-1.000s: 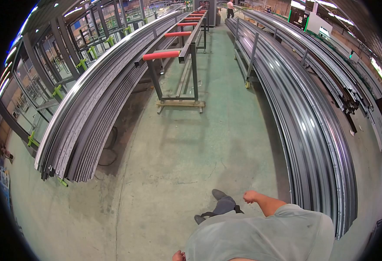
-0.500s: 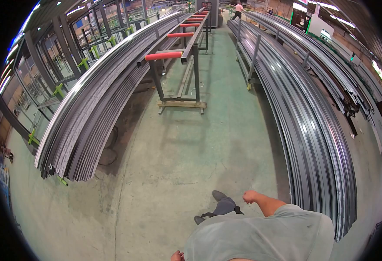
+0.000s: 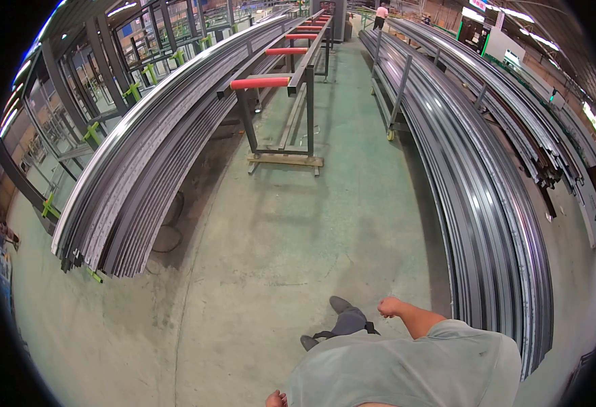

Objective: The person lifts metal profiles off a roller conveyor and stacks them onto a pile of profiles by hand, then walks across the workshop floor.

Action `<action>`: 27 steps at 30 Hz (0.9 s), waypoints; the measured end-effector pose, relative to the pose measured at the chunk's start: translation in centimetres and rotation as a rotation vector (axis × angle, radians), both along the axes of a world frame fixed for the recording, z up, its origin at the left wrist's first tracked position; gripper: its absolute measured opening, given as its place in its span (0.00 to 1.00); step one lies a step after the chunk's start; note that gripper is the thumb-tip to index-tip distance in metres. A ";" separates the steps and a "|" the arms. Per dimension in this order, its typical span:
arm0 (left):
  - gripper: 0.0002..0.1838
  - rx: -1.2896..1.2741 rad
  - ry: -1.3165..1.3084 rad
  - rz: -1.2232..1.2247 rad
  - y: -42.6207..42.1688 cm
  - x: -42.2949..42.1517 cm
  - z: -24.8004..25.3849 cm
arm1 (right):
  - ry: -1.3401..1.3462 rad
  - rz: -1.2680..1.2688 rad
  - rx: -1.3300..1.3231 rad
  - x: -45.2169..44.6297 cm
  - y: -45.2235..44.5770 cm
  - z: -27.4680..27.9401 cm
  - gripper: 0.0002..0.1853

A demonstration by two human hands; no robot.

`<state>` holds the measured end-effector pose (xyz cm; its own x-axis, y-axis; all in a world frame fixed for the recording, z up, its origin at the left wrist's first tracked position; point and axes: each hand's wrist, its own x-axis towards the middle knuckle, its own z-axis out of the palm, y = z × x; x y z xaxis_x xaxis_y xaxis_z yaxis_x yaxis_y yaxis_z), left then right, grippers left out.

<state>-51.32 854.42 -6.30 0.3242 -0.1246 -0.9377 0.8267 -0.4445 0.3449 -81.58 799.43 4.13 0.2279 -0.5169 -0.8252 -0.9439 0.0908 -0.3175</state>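
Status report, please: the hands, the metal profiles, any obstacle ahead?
Left hand, right hand: nothing visibly held. Metal profiles stacked at right, untouched. Roller stand ahead, partly narrowing walkway.

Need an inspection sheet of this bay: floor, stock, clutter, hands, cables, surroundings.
Surface: floor greenish, scuffed, with dark stains and a long thin line.
Job's things: long metal profiles in a left stack and a right stack; the left stack's near ends are uneven.
Clutter: small pale bits on the floor at far right.
Grippers: right hand and left hand bare; nothing seen held.
Cables: dark loop by the left stack, cable or hose unclear.
Surroundings: red-rollered stand between the stacks; a person in the distance.
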 end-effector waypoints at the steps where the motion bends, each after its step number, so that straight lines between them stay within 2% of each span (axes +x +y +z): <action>1: 0.24 -0.001 0.001 0.001 0.0 0.0 0.0 | 0.004 0.014 -0.002 0.0 0.0 -0.2 0.10; 12: 0.24 -0.004 0.003 0.005 -0.1 0.3 0.4 | 0.024 0.181 -0.012 0.7 -0.4 -1.0 0.11; 18: 0.24 -0.003 0.006 0.009 0.0 0.3 0.2 | 0.009 0.058 0.009 1.9 0.2 1.3 0.13; 21: 0.24 -0.002 0.007 0.012 0.1 0.3 0.1 | 0.042 0.079 0.060 2.3 0.2 2.2 0.13; 27: 0.24 -0.003 0.007 0.014 0.1 0.2 0.3 | 0.067 0.155 0.069 1.4 -0.4 -0.5 0.13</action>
<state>-51.09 854.55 -5.98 0.3193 -0.1231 -0.9396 0.8351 -0.4320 0.3404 -80.13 799.04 3.63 0.2439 -0.4218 -0.8733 -0.9670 -0.0376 -0.2519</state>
